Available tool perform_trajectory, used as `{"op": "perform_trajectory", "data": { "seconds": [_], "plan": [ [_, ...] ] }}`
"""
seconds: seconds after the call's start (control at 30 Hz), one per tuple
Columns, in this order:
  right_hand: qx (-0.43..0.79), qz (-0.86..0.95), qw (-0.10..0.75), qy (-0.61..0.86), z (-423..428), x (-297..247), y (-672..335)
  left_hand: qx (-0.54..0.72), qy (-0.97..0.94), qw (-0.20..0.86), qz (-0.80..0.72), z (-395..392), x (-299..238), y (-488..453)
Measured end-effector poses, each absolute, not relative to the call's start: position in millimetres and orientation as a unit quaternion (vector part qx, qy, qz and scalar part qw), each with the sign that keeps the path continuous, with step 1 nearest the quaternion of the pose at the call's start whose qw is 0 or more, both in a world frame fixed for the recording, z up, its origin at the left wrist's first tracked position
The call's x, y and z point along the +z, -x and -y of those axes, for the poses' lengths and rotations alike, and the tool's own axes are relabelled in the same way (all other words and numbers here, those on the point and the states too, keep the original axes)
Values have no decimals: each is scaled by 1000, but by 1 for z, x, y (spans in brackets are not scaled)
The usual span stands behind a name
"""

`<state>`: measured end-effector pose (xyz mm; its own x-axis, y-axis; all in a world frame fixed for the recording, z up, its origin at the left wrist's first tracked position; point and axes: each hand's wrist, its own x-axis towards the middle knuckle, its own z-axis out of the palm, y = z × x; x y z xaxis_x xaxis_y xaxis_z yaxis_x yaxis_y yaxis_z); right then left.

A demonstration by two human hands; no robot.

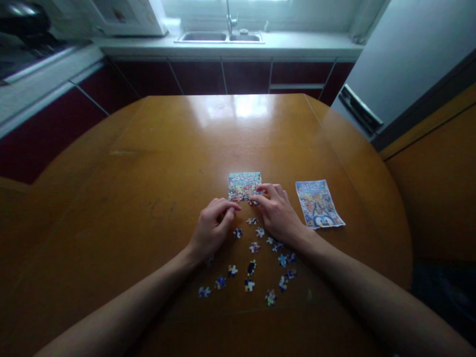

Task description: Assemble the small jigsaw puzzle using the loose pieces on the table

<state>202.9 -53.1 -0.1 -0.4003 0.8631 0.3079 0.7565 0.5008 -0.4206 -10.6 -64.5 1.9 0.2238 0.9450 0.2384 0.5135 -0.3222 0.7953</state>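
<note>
A partly assembled jigsaw puzzle (244, 185) with a colourful, crowded picture lies flat at the middle of the table. My right hand (277, 210) is at its lower right corner, with thumb and fingers closed on a puzzle piece (253, 202) just below the bottom edge. My left hand (213, 225) rests below the lower left side, its thumb and index finger drawn together, with no piece visible between them. Loose pieces lie nearer me, among them a dark piece (252, 267), a light blue one (283, 260) and a multicoloured one (270, 297).
A creased picture sheet (320, 204) lies right of my right hand. The wooden table (148, 148) has rounded ends. Beyond it stand a counter with a double sink (219, 37), a refrigerator (401, 59) at right and a stove (33, 54) at left.
</note>
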Motion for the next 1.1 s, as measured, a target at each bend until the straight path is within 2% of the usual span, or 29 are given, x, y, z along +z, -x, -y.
{"op": "perform_trajectory", "data": {
  "seconds": [0.43, 0.63, 0.9, 1.1],
  "plan": [
    [120, 818, 267, 495, 55, 2, -201, 367, -720, 300, -507, 65, 4, 11],
    [98, 767, 290, 564, 51, -1, -206, 378, -717, 295, -506, 66, 6, 10],
    [50, 758, 220, 612, 49, -3, -211, 379, -714, 298, -508, 65, 6, 10],
    [47, 764, 207, 609, 49, -1, -213, 386, -710, 300, -507, 66, 6, 10]
  ]
}}
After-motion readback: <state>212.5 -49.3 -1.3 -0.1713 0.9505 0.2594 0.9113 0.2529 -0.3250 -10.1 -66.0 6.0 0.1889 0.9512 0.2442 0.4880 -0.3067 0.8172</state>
